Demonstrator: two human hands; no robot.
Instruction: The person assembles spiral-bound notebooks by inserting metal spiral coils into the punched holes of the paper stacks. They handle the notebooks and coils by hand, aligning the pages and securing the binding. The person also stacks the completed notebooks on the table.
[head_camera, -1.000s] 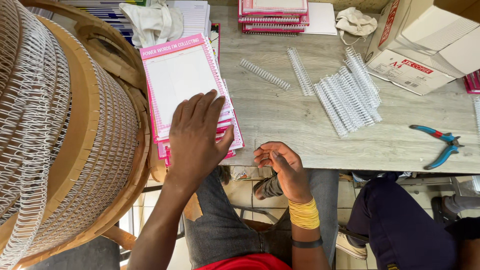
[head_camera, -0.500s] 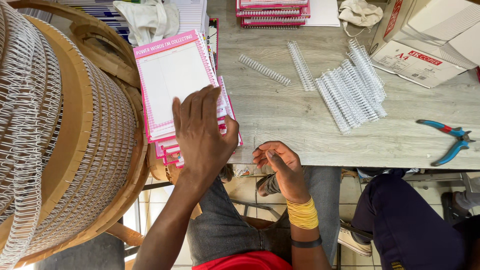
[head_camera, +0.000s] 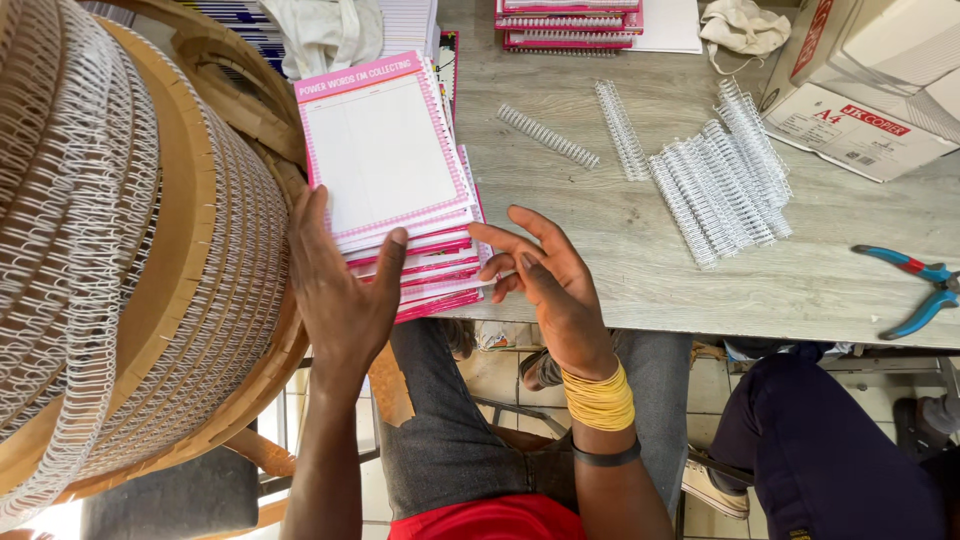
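While both hands close on it, the pad stack (head_camera: 400, 190) sits at the table's (head_camera: 620, 260) near-left edge, long axis running away from the person.
L hand (head_camera: 335, 290) is nearer: palm flat on the stack's near-left corner, fingers spread wide, thumb on top sheet, gripping nothing. R hand (head_camera: 545, 285) is just right of the near edge, fingers (head_camera: 500, 240) loosely open w/ tips at the lower pink covers, empty. Stack lies fwd-left of the R fingers. Wire spool (head_camera: 130, 260) crowds the L side; binding coils (head_camera: 720, 180) and pliers (head_camera: 915, 290) lie well apart to the right.
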